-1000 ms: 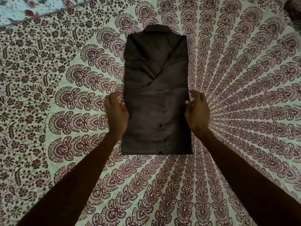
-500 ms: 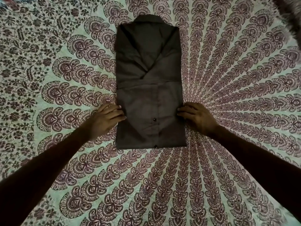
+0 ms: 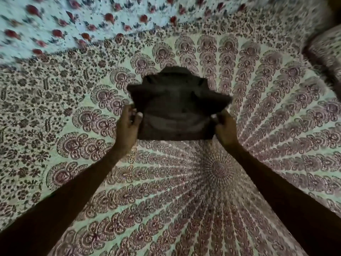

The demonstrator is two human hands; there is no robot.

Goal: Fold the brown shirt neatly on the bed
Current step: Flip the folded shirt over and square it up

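The brown shirt (image 3: 177, 106) is a dark, folded bundle at the middle of the bed (image 3: 166, 191), blurred by motion. Its near part is lifted off the sheet and doubled back toward the collar end. My left hand (image 3: 127, 130) pinches the shirt's left edge between thumb and fingers. My right hand (image 3: 226, 129) pinches the right edge the same way. Both forearms reach in from the bottom corners. The shirt's underside and buttons are hidden.
The patterned maroon and cream bedsheet spreads around the shirt on all sides. A pale blue cloth with red flowers (image 3: 77, 21) lies along the far left. A patterned pillow (image 3: 326, 52) sits at the far right.
Both hands moved from resting flat beside the shirt to gripping its side edges, and the near half has been raised and carried toward the collar. The camera view has tilted up.
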